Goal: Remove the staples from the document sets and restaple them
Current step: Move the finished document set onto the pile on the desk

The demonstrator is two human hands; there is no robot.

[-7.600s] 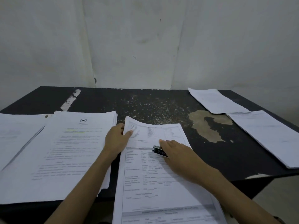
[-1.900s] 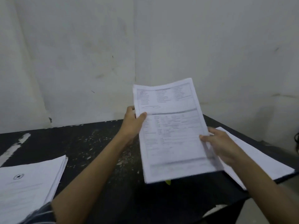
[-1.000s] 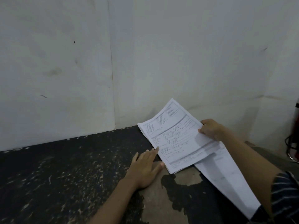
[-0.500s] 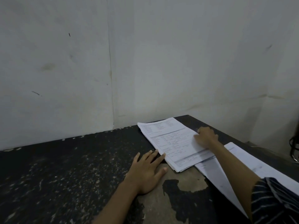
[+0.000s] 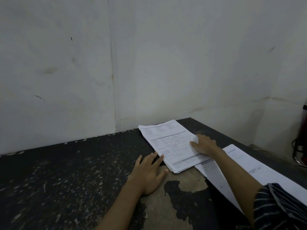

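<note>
A printed document set point(image 5: 167, 142) lies flat on the black table point(image 5: 66, 171), at the far right corner, on top of other sheets. My right hand point(image 5: 204, 144) rests on its right half, fingers loosely spread, pressing the paper down. My left hand point(image 5: 149, 173) lies flat on the table with straight fingers, its fingertips touching the set's near left edge. No stapler or staple remover is in view.
A second stack of white papers point(image 5: 235, 168) runs along the table's right edge, partly under my right arm. A worn tan patch point(image 5: 181, 193) marks the tabletop near my left hand. White walls close the back and right. Dark cables point(image 5: 299, 146) hang at far right.
The document set, held up in both hands earlier, has been carried right and laid on the far right stack. My left hand came down flat on the table; my right now presses the paper.
</note>
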